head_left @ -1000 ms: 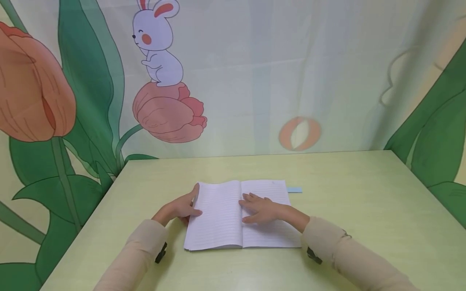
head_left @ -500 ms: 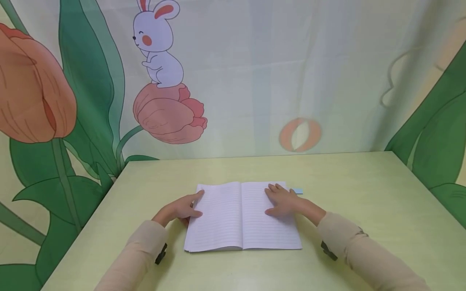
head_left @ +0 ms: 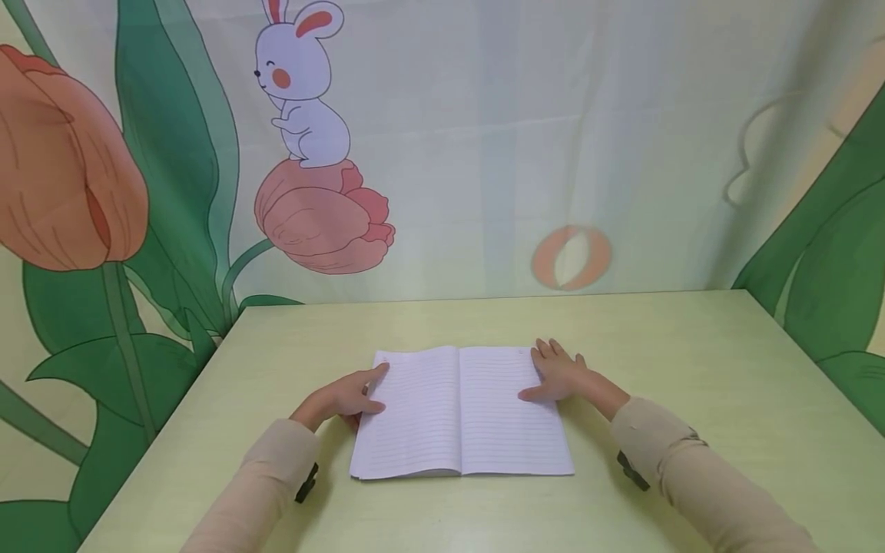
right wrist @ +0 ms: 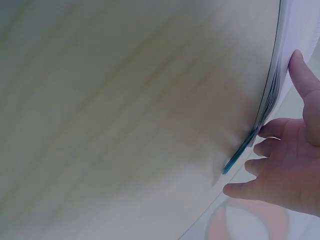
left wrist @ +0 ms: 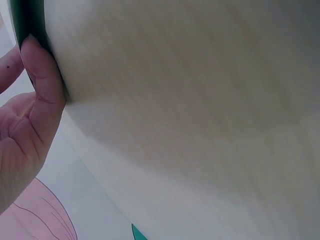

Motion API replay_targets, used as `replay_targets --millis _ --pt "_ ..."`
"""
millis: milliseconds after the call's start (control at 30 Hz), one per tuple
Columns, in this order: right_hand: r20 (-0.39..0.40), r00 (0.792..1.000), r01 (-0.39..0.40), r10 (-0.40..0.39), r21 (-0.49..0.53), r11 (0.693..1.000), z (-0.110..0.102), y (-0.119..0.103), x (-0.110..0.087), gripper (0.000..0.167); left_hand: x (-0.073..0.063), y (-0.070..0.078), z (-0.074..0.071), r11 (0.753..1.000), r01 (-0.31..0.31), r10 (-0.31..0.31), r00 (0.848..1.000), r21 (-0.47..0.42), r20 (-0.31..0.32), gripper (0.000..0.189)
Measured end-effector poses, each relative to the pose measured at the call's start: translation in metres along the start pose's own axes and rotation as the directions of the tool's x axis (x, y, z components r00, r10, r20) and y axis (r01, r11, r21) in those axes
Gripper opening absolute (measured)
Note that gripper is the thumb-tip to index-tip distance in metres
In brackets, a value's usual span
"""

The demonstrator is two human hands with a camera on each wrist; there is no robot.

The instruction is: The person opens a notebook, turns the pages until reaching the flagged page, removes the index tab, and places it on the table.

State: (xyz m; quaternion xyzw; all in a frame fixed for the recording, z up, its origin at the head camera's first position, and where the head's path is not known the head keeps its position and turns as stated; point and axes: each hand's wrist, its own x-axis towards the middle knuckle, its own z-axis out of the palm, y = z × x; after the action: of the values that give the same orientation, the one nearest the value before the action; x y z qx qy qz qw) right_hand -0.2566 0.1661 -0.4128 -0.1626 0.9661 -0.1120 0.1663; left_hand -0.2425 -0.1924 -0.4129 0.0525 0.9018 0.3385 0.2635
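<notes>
Now that your right hand point(head_left: 563, 376) has moved from the centre fold point(head_left: 459, 430) of the open notebook point(head_left: 435, 418) to its right edge, you have both sides attended; right fingers point(head_left: 545, 350) spread, thumb point(head_left: 532, 395) over its right page point(head_left: 508, 438); left hand point(head_left: 348, 393) pinching its left edge; table point(head_left: 677, 346) beneath it.

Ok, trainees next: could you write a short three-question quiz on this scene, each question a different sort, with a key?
1. Which part of the notebook is the right hand at?
A) centre fold
B) right edge
C) left edge

2. True or false: the notebook is closed.

3. Fill in: on the printed backdrop, a white ____ sits on a pink flower.

Key: 1. B. 2. False; it lies open, with the left hand gripping its left edge. 3. Rabbit.
</notes>
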Motion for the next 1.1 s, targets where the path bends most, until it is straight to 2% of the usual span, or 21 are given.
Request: replay_targets --millis 167,267,400,733,900,1100 --pt "-0.011 1.000 0.024 -0.024 0.007 1.000 -0.001 -0.001 -0.003 0.086 -0.004 0.004 -0.003 0.999 -0.020 0.020 1.000 0.026 0.019 0.074" --pt "-0.023 0.999 0.044 -0.045 -0.010 0.999 -0.002 -0.003 -0.005 0.081 -0.003 0.006 -0.002 0.999 -0.011 0.010 1.000 0.034 0.008 0.074" --pt "-0.040 0.995 0.093 -0.093 -0.020 0.995 -0.004 -0.007 -0.006 0.071 -0.001 0.005 0.000 0.999 0.010 -0.009 1.000 0.045 -0.010 0.074" --pt "-0.051 0.976 0.211 -0.212 -0.025 0.977 0.005 -0.027 -0.006 0.057 -0.001 0.006 0.001 0.999 0.017 -0.017 1.000 0.045 -0.002 0.073" --pt "-0.040 0.968 0.247 -0.247 0.005 0.969 0.005 -0.044 -0.014 0.053 -0.002 0.007 0.002 0.999 0.014 -0.014 1.000 0.047 -0.002 0.073" --pt "0.016 0.971 0.234 -0.237 0.110 0.966 0.006 -0.058 -0.017 0.061 -0.002 0.006 0.001 0.999 0.013 -0.013 1.000 0.049 -0.002 0.073"
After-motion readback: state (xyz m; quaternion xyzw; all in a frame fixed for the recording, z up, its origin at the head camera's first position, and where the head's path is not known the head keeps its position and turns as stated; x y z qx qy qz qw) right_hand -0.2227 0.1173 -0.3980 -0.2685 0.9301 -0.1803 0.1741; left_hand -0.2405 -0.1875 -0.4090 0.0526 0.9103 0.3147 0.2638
